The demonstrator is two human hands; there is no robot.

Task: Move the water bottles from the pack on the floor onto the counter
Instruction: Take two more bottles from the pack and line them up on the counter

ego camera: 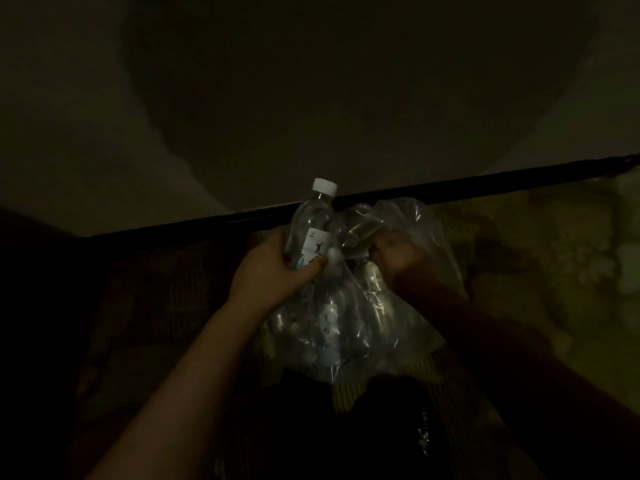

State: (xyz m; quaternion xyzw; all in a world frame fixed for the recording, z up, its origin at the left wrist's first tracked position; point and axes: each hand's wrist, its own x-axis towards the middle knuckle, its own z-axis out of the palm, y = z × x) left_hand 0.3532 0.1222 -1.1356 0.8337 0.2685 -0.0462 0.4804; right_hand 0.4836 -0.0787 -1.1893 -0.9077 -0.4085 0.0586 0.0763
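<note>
Plastic film, clear and crinkled, is wrapped loosely round the shrink-wrapped pack of water bottles, which is set on the patterned floor in very dim light. Several bottle shapes are made out through the film, though their number cannot be told. One clear plastic water bottle is held above the far left part of the pack, roughly upright and tilted slightly to the right. Its white screw cap is seen against the pale wall, and its white printed label is turned towards the camera. The lower part of this bottle is hidden behind the film and the fingers.

The bottle is gripped by the left hand, with the thumb laid across the label at the near side and the fingers curled round the far side. The right hand is seen in deep shadow just beside the bottle, at the upper right of the pack. Its fingers are curled into the loose film there, so the wrap is held by it.

Behind the pack, a dark skirting strip is seen running along the foot of the wall, rising to the right. A dark shape is seen near the bottom edge, in front of the pack, and cannot be identified
</note>
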